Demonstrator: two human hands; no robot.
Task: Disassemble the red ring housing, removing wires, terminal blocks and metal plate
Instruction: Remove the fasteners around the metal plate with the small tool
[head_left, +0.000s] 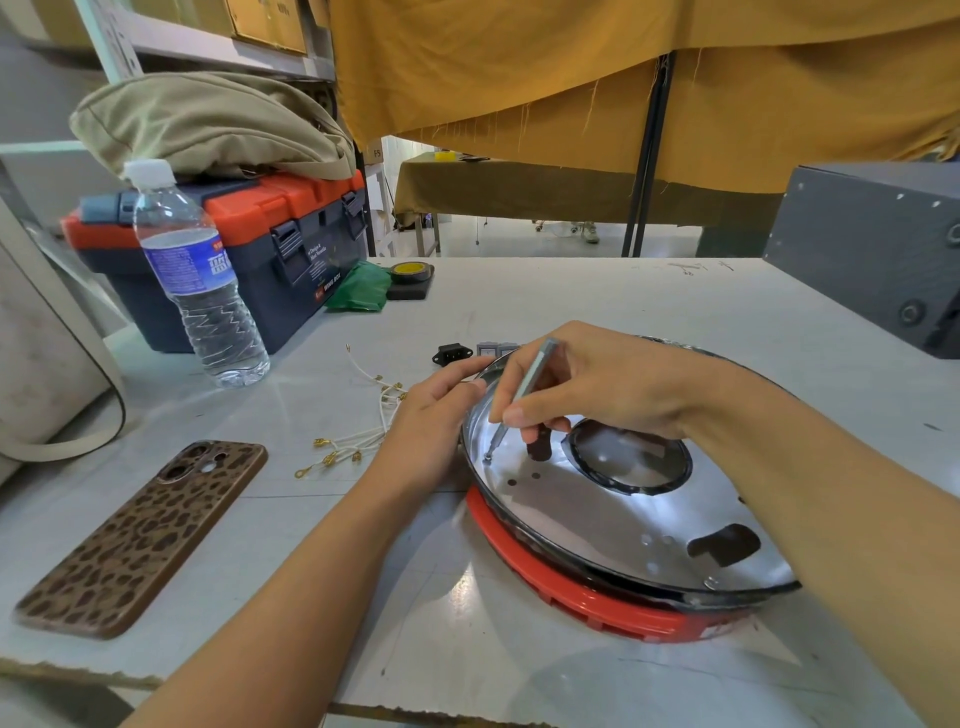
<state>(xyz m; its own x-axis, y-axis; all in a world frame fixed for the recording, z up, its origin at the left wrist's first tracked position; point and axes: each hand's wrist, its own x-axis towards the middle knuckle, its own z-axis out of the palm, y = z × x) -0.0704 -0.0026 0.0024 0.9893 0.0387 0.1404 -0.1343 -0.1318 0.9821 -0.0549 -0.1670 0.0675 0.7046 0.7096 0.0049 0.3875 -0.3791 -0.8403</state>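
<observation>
The right hand pinches a slim grey metal screwdriver between thumb and fingers, held steeply, its tip seated on a small screw near the left edge of the shiny round metal plate. The left hand steadies the work with fingers curved over the plate's far-left rim, pressing rather than wrapping round anything.

The metal plate sits on top of the red plastic ring housing, which lies flat on the white worktable directly in front of the person. A dark round opening is cut in the plate's middle, and a second screw appears to remain near its near-right edge.

To the left of the housing lies a loose bunch of white wires with gold terminals, and just behind it sit a small black socket part and two grey terminal blocks. Further out are a leopard-print phone, a clear water bottle and an orange-and-navy toolbox.

The likeliest trouble is the thin driver slipping out of the screw head, since it is tilted and held only by the fingertips; it could skid across the polished plate toward the left fingers. The freed screw might also roll through the central opening or off the table.
</observation>
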